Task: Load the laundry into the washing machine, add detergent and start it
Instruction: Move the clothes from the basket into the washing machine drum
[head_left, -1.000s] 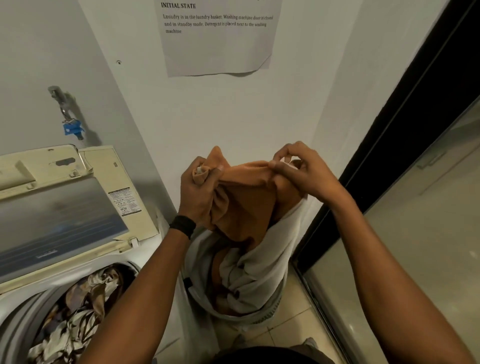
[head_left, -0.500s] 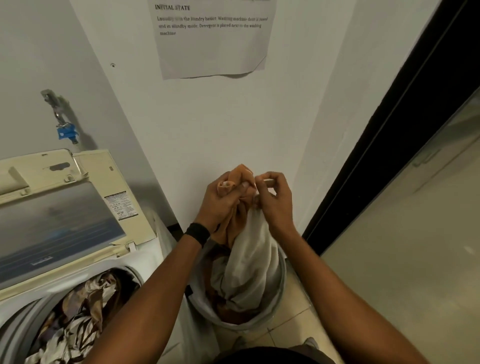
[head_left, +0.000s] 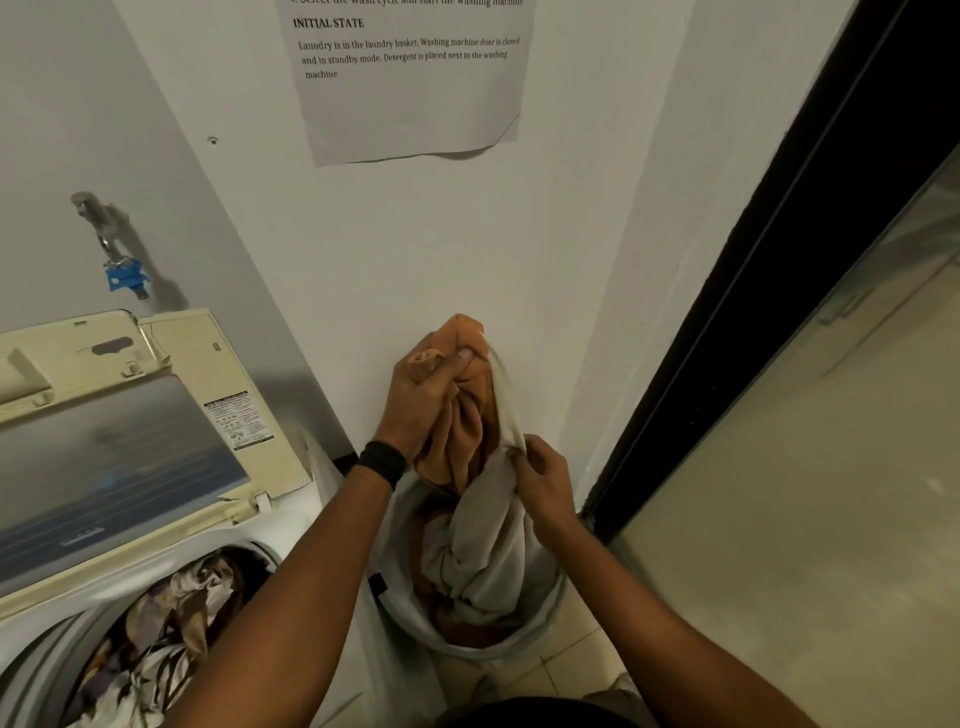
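Two garments in play, both limp and light. Left grip (head_left: 422, 400) was fisted tight round a bunched wad of the orange cloth (head_left: 470, 415), held up above the laundry basket (head_left: 558, 608), which sat on the floor at 6 o'clock in view. Right grip (head_left: 543, 480), at 4 o'clock from the left, was pinching the edge of the pale grey cloth (head_left: 483, 551).

The grey ran up the orange's right flank and trailed down into the basket in a twisted, rope-like knot. More orange showed low in the basket.

Handling call:
- Zero stiffness. Both drape and fold under their own weight.
- Not fragile, not slippery. Matte fabrics, likely to cling to each other.
- Best hold was a fistful of bunched mass near the top. A hem alone would let the rest drag.
- Grey needed holding back near the tangle, or it would likely ride out with the orange.

Basket looked round, soft-walled and pale. The washing machine (head_left: 270, 519) sat at 8 o'clock, a top-loader with its cream lid (head_left: 119, 467) propped up, tinted panel in it. The drum held crumpled brown-and-white patterned fabric (head_left: 156, 634). Detergent not in view.
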